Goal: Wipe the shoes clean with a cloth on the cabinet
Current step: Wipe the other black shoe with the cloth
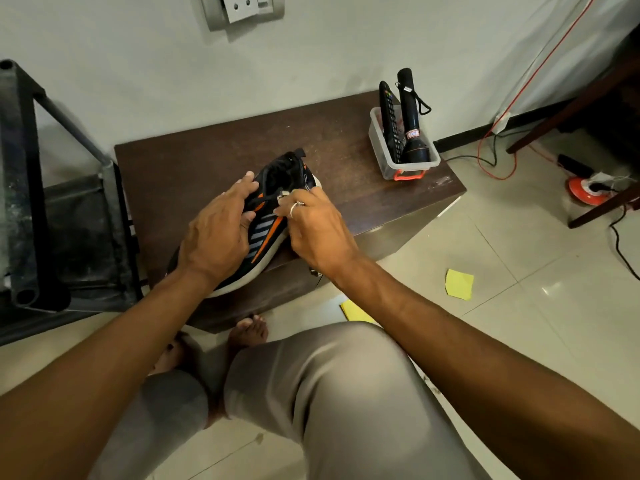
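Black, orange-striped sneaker (266, 233) lying at cabinet (207, 161) front edge; left hand (214, 233) gripping its upper, right hand (318, 230) fingers (306, 199) pinching whitish cloth (285, 194) against it.

Partly hidden shoe, unclear scrap
The left hand (212, 237) covers the toe of the shoe (267, 233); the pale scrap (285, 194) pinched by the right hand (318, 230) is too small to identify.

No writing can be read anywhere. The torch (411, 98) standing in the plastic box (410, 168) carries a small red and blue label (412, 134), its print too blurred to read.
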